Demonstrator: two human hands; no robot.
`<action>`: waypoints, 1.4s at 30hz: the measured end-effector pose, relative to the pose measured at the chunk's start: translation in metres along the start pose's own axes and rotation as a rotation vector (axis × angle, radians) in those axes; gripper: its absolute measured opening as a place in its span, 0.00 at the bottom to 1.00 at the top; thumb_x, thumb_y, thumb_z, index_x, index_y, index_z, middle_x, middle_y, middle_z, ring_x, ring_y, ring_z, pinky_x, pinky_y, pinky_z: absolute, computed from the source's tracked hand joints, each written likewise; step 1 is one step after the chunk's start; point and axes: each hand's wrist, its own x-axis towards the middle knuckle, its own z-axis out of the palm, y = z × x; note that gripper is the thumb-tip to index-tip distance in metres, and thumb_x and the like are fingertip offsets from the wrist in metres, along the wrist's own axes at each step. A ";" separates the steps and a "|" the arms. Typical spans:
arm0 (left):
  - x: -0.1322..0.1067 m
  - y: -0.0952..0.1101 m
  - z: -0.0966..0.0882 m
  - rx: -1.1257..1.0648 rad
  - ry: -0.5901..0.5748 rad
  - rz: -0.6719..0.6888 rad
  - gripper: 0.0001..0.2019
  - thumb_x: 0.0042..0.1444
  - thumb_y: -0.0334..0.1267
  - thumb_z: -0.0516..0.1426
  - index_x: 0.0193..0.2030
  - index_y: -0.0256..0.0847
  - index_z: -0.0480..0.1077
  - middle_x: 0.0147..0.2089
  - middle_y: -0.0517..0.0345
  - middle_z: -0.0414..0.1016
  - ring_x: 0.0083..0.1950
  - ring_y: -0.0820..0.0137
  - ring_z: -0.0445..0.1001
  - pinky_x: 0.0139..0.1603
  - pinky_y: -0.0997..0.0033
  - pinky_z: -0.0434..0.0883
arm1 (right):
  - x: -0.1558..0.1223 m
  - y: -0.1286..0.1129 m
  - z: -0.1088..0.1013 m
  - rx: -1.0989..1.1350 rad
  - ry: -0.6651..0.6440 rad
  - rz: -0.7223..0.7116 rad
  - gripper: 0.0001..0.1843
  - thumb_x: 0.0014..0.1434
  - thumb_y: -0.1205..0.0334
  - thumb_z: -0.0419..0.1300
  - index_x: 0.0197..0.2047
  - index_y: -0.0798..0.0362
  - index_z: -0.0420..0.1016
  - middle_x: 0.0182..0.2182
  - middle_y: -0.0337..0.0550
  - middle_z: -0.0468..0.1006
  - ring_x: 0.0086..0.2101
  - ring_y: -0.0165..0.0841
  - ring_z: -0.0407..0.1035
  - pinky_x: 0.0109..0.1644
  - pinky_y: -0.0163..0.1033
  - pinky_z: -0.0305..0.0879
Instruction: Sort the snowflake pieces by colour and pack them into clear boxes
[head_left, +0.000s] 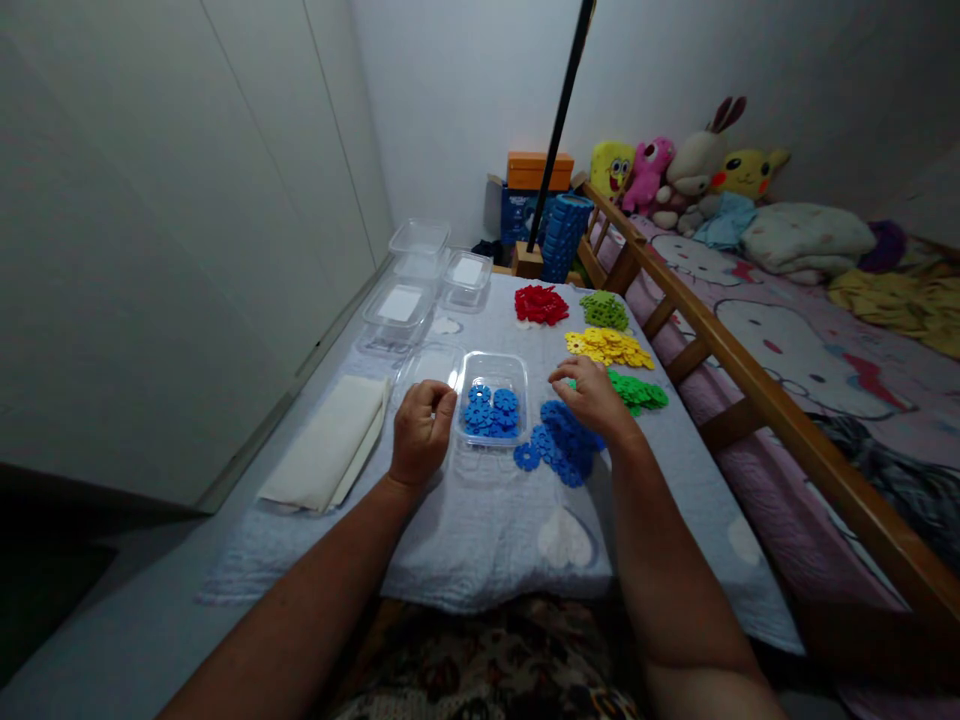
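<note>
Blue discs point(491, 418), inside clear tub point(524, 385): light, stiffish, we judge; best pinched edgewise. Left hand point(422, 432), curled, beside tub; right hand point(591, 392), half-curled, near blue pile point(564, 445) (whether either holds anything, we cannot tell).

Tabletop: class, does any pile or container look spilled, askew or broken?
Nothing clearly stands out. The red pile, yellow pile, olive pile, green pile and blue pile are each one colour, and the clear plastic container of blue notched discs sits upright.
</note>
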 end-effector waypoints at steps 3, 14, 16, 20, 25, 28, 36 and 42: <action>0.001 0.002 -0.001 -0.029 -0.029 -0.085 0.13 0.66 0.44 0.51 0.32 0.43 0.66 0.29 0.60 0.68 0.34 0.68 0.69 0.36 0.69 0.65 | -0.009 0.018 -0.002 -0.159 -0.147 0.065 0.09 0.61 0.62 0.62 0.41 0.51 0.83 0.45 0.50 0.78 0.51 0.42 0.68 0.60 0.47 0.57; 0.003 -0.002 0.000 -0.082 -0.089 -0.205 0.24 0.65 0.51 0.53 0.21 0.44 0.52 0.21 0.65 0.51 0.25 0.73 0.54 0.29 0.69 0.54 | -0.019 0.026 0.016 -0.329 -0.212 0.111 0.11 0.61 0.58 0.63 0.44 0.55 0.81 0.45 0.53 0.79 0.48 0.42 0.70 0.54 0.43 0.60; 0.004 -0.004 0.001 -0.101 -0.079 -0.215 0.24 0.65 0.51 0.53 0.21 0.44 0.51 0.22 0.65 0.49 0.25 0.73 0.52 0.29 0.69 0.54 | -0.019 0.028 0.019 -0.316 -0.203 0.112 0.10 0.60 0.59 0.64 0.43 0.54 0.80 0.44 0.51 0.79 0.47 0.41 0.69 0.54 0.42 0.60; 0.007 -0.008 0.004 -0.142 -0.019 -0.235 0.16 0.62 0.47 0.56 0.26 0.43 0.59 0.25 0.66 0.56 0.27 0.73 0.58 0.32 0.72 0.59 | -0.018 0.031 0.020 -0.254 -0.169 0.114 0.07 0.58 0.61 0.65 0.39 0.54 0.78 0.41 0.48 0.79 0.44 0.38 0.69 0.51 0.40 0.60; 0.007 -0.013 0.006 -0.189 -0.004 -0.286 0.10 0.57 0.44 0.60 0.32 0.43 0.66 0.28 0.65 0.65 0.29 0.73 0.64 0.33 0.73 0.63 | -0.017 0.035 0.018 -0.048 -0.141 0.104 0.05 0.52 0.65 0.65 0.31 0.51 0.72 0.32 0.39 0.75 0.36 0.34 0.68 0.43 0.38 0.60; 0.006 -0.012 0.007 -0.207 -0.030 -0.302 0.10 0.56 0.45 0.61 0.32 0.42 0.69 0.28 0.63 0.69 0.30 0.73 0.67 0.33 0.73 0.65 | -0.018 0.035 0.016 0.140 -0.153 0.135 0.05 0.50 0.65 0.63 0.29 0.50 0.68 0.28 0.35 0.72 0.31 0.31 0.66 0.36 0.36 0.59; 0.007 -0.010 0.007 -0.208 -0.029 -0.293 0.10 0.57 0.45 0.60 0.34 0.40 0.76 0.31 0.58 0.77 0.34 0.69 0.74 0.40 0.69 0.69 | -0.021 0.034 0.013 0.386 -0.121 0.173 0.06 0.49 0.59 0.60 0.26 0.51 0.68 0.23 0.34 0.69 0.27 0.31 0.64 0.32 0.35 0.58; 0.007 -0.007 0.005 -0.158 -0.060 -0.272 0.12 0.61 0.47 0.56 0.35 0.41 0.74 0.31 0.59 0.76 0.36 0.68 0.75 0.41 0.69 0.69 | -0.022 0.031 0.005 0.452 -0.103 0.178 0.10 0.50 0.54 0.60 0.27 0.52 0.74 0.23 0.37 0.72 0.27 0.32 0.65 0.32 0.37 0.58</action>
